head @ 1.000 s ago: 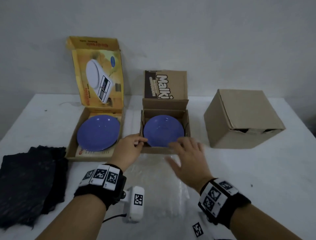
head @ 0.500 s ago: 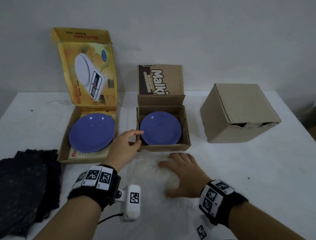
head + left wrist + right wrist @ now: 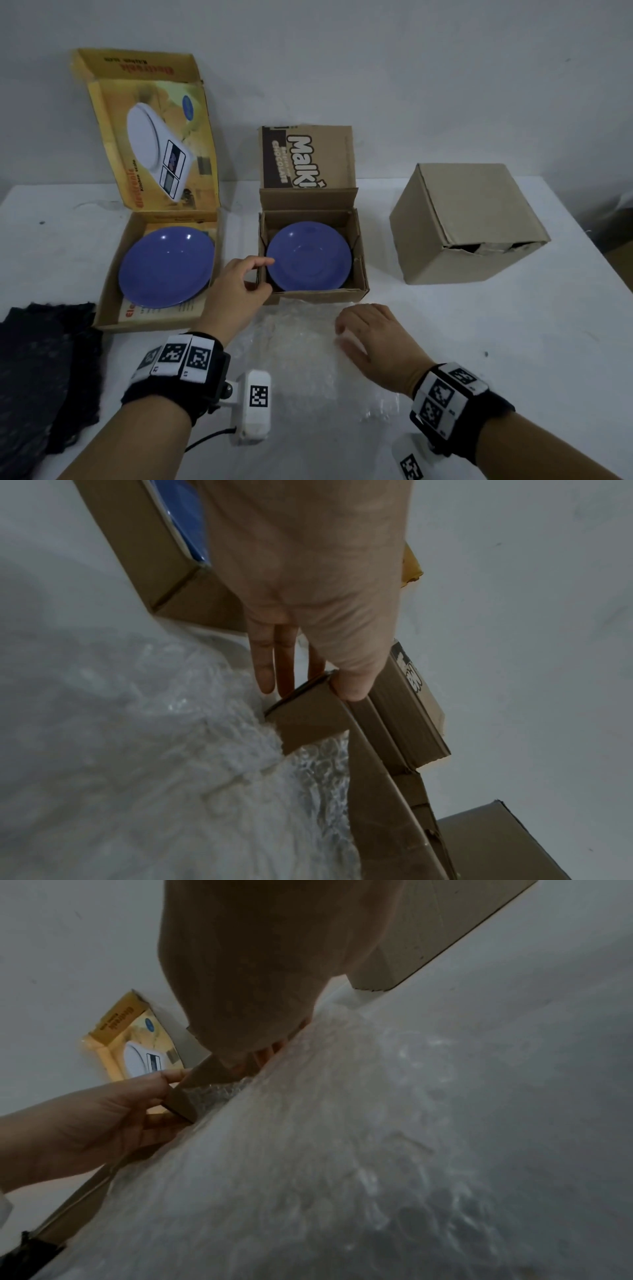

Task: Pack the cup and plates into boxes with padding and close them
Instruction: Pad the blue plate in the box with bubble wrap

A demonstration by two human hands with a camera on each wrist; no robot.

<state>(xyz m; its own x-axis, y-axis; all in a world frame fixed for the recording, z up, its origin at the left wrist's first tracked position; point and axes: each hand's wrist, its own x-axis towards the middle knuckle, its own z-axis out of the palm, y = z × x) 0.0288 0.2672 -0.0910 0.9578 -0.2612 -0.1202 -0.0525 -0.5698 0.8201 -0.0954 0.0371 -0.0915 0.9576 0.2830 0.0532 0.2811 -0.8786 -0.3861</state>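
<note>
Head view | left hand (image 3: 236, 294) fingers pinch "Malki" box (image 3: 313, 253) corner | right hand (image 3: 376, 342) fingers curl, gripping bubble wrap (image 3: 298, 359)

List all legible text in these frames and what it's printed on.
"Malki", cut off by a flap, and "CHOCOLATE": raised lid of the brown box.
"Kitchen scale": raised lid of the yellow box; the red word beside it is too blurred.
"Ele", the rest hidden by the plate: leaflet under it.
Wrist-band markers: coded squares, their tiny labels unreadable.
</note>
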